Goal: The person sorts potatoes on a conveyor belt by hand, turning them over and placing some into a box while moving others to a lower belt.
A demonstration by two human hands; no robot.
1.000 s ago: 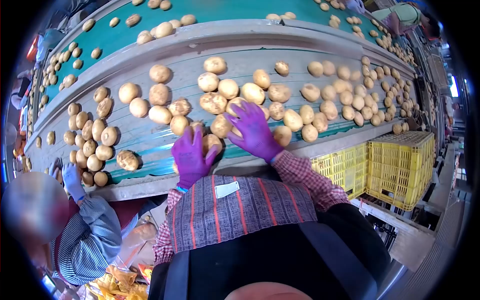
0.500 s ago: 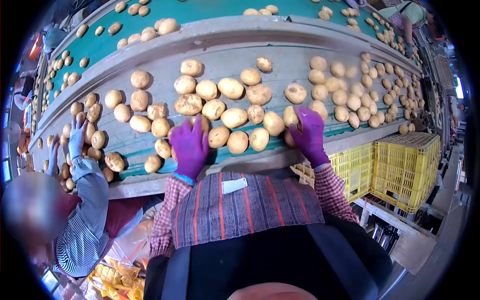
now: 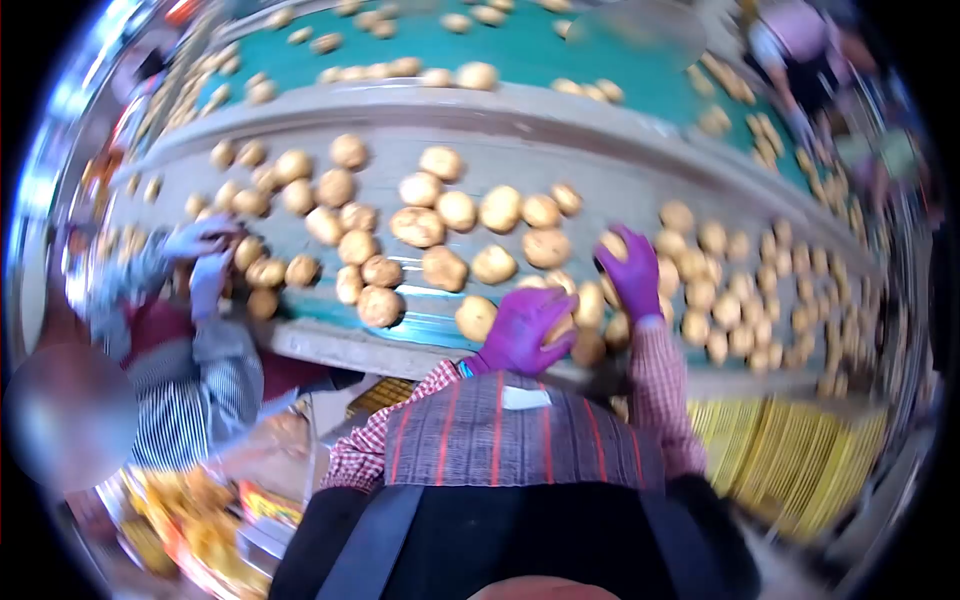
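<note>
1. At the far left, a co-worker's pale-gloved hand (image 3: 205, 262) reaches among the round, tan-skinned potatoes (image 3: 380, 305) strewn over the grey-and-teal conveyor belt (image 3: 560, 165). Motion blur smears this whole side.
2. The left hand (image 3: 520, 330), in a purple rubber glove, curls over a potato at the belt's near edge. Whether it truly grips is not clear.
3. The right hand (image 3: 632, 270), gloved alike, lies on the potatoes beside it with fingers spread, gripping nothing that shows.
4. Potatoes judge as firm, fairly heavy, dusty rather than slick. Cupping one round its middle should hold.
5. At the right, the yellow slatted plastic crates (image 3: 800, 460) and the far potatoes blur. The potato under the left palm is mostly hidden.
</note>
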